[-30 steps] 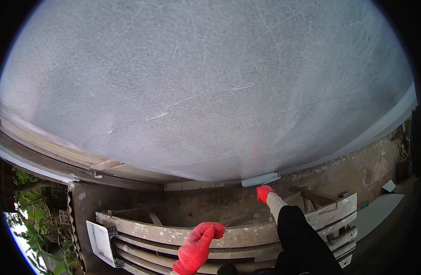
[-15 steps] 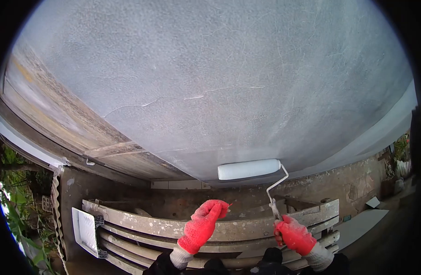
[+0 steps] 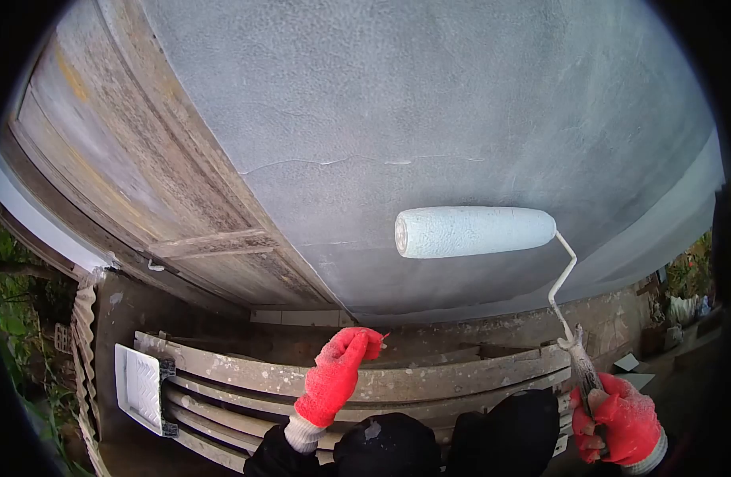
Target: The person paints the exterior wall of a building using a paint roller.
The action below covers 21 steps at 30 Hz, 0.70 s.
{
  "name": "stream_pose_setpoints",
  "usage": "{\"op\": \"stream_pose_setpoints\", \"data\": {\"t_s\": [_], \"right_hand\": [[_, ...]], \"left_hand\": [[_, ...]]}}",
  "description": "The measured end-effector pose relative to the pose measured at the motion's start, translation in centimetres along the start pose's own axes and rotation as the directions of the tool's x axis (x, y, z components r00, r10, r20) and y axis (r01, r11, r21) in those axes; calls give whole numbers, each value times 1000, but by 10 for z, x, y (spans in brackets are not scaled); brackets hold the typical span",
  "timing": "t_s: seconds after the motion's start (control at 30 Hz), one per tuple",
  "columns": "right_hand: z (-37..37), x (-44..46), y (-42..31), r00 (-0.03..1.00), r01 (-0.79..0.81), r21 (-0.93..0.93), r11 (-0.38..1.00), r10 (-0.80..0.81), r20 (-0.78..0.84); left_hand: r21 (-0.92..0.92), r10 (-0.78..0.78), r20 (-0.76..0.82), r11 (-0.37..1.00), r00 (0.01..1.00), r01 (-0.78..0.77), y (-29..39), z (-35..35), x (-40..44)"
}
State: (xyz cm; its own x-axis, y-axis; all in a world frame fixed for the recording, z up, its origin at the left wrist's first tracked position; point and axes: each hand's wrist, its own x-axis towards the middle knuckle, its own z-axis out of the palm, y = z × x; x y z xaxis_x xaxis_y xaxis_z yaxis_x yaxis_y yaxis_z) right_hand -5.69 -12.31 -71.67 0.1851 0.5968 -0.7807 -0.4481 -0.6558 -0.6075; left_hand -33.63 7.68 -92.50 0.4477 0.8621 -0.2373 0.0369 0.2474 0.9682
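A paint roller (image 3: pixel 477 232) with a white, paint-covered sleeve is held up before the grey wall (image 3: pixel 429 95). Whether its sleeve touches the wall I cannot tell. My right hand (image 3: pixel 620 417), in a red glove with a pale cuff, is wrapped round the roller's stained handle at lower right. From there the bent wire frame runs up to the sleeve. My left hand (image 3: pixel 338 374), gloved the same way, is raised over the wooden bench with fingers pinched together. A tiny tip shows at the fingertips, too small to name.
A paint-spotted slatted wooden bench (image 3: pixel 397 380) stretches below me, in front of my knees. On its left end stands a white paint tray (image 3: pixel 143 389). A weathered wooden door (image 3: pixel 135 151) adjoins the wall on the left. Plants (image 3: pixel 23 318) grow at far left.
The roller has moved up and right, appearing larger and nearer. My right hand has shifted right and slightly down with it. The view has turned, showing more door; my left hand stays pinched.
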Motion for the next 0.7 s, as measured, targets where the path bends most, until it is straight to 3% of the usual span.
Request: {"op": "stream_pose_setpoints", "data": {"t_s": [0.23, 0.3, 0.47, 0.57, 0.7], "right_hand": [[43, 18, 15, 994, -111, -37, 993, 111, -3], [62, 39, 29, 989, -125, -25, 992, 122, -85], [94, 108, 100, 982, 163, -84, 983, -170, -83], [109, 147, 128, 987, 112, -125, 986, -124, -99], [116, 213, 161, 992, 65, -64, 996, -72, -108]], "left_hand": [[-153, -42, 0, 987, 999, 41, -25, -16, -22], [-166, -51, 22, 985, 998, 54, -27, -15, -25], [-215, -107, 53, 970, 993, 116, -32, -14, -23], [-189, -133, 62, 972, 989, 142, -39, -19, -20], [-291, -122, 26, 949, 992, 124, -63, -20, -18]]}}
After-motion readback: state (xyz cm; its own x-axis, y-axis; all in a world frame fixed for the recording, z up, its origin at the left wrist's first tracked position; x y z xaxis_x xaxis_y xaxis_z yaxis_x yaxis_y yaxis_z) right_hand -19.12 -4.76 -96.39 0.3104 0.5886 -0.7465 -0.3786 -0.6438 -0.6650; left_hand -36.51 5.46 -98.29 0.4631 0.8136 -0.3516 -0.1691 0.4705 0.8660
